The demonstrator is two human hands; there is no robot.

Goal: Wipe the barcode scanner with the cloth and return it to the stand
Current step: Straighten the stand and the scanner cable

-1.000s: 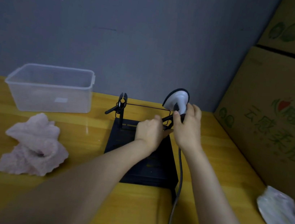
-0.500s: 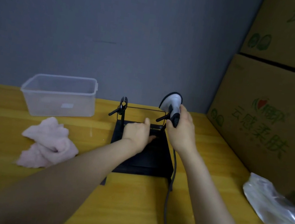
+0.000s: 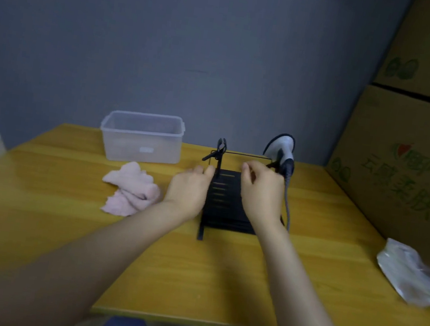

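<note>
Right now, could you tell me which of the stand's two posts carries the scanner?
The right post: the barcode scanner sits on it, while the left post is bare.

Stockroom or shop back room — stacked printed cardboard cartons (image 3: pixel 411 174) against a bare grey wall (image 3: pixel 169 46), a plain wooden table (image 3: pixel 59 237) bearing a corded barcode scanner (image 3: pixel 281 153) on its stand (image 3: pixel 226 200).

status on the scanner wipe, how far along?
Looks near done: the scanner sits on the right end of the stand, cable hanging down. The cloth lies crumpled on the table, in neither hand. Left hand and right hand hover over the stand, holding nothing. Left: likely only pulling the hands away.
</note>
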